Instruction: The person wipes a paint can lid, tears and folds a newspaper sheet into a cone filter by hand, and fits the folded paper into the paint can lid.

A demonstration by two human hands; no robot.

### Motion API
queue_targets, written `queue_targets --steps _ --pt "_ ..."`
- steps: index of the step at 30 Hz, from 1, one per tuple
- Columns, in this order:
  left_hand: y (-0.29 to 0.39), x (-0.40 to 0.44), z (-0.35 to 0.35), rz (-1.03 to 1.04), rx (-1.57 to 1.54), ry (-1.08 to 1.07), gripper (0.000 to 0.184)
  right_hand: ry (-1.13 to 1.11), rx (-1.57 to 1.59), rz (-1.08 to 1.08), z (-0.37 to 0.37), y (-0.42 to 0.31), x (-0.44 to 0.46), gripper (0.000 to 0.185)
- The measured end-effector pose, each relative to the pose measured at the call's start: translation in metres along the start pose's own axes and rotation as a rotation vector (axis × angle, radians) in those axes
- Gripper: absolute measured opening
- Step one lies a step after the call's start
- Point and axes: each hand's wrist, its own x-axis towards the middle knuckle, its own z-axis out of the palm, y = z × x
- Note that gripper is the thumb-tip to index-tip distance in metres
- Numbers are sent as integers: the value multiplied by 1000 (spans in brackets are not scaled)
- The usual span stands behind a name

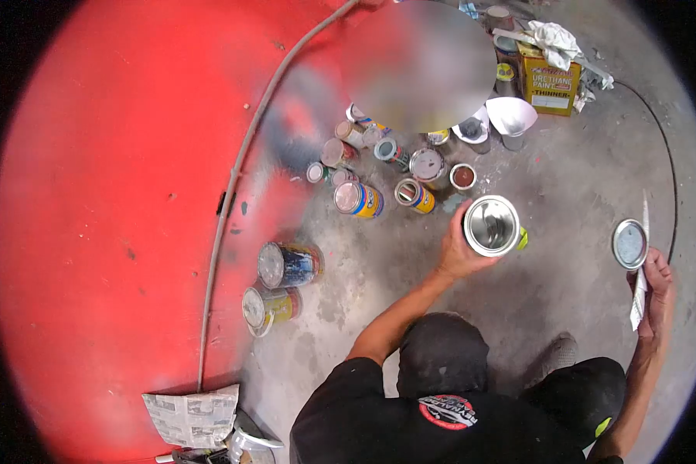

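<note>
My left hand (464,251) is closed around an open metal paint can (492,226), whose shiny silver inside faces up. Off to the right, my right hand (657,282) grips a round can lid (630,243) with a grey-blue face, together with a narrow white strip (639,303) that looks like paper. A gap of floor separates the two hands. Just beyond the can stands a small tin of reddish-brown paint (463,177). A yellow and blue tin (415,196) is left of that one.
More paint tins (359,199) cluster ahead. Two larger cans (289,264) stand left. Beyond are white paper cups (510,116) and a yellow thinner can (551,81) under crumpled paper. A hose (243,147) crosses the red-painted floor (131,193); newspaper (193,416) lies lower left. A blur hides the top middle.
</note>
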Motion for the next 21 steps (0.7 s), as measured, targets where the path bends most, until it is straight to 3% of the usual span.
queue_targets --steps 6,8,11,21 --pt "118 106 -56 699 235 -38 102 12 144 2 57 -13 -15 14" --pt "160 119 -69 686 292 -88 101 5 190 -16 71 -19 -23 14" --pt "202 129 -74 924 310 -47 89 -66 204 -48 80 -31 -32 15" --pt "254 125 -57 1086 426 -69 77 -103 292 -38 81 -45 -67 18"
